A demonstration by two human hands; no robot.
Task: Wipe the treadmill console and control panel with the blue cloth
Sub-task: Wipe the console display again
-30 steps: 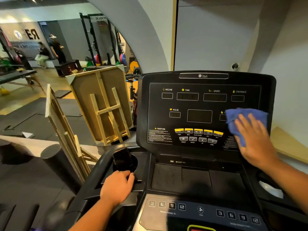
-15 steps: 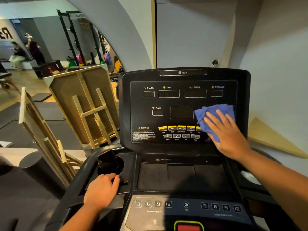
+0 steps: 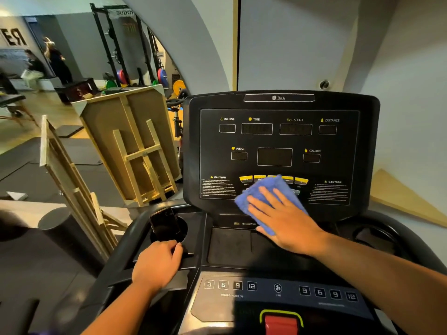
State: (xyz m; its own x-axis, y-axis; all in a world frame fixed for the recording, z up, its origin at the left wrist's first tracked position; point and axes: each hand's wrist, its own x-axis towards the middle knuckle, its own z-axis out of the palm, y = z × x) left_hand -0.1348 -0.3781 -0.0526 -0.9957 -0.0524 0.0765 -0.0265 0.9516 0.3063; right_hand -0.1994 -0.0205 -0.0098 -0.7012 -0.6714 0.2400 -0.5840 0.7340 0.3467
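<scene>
The black treadmill console (image 3: 280, 141) stands upright ahead, with dark display windows and a row of yellow buttons. My right hand (image 3: 285, 218) lies flat on the folded blue cloth (image 3: 256, 197), pressing it against the console's lower middle, over the grey buttons and bottom edge. Below lies the control panel (image 3: 278, 290) with number keys, a fan key and a red stop button (image 3: 280, 322). My left hand (image 3: 157, 264) grips the left handrail bar just below the cup holder.
A dark phone (image 3: 165, 223) stands in the left cup holder. Wooden frames (image 3: 135, 146) lean to the left of the treadmill. A black cylinder (image 3: 63, 228) stands on the floor at left. People stand far back left by a weight rack.
My right hand has slid the blue cloth from the console's right side, near the calorie window, down and left to the button rows. The left hand stays on the handrail.
</scene>
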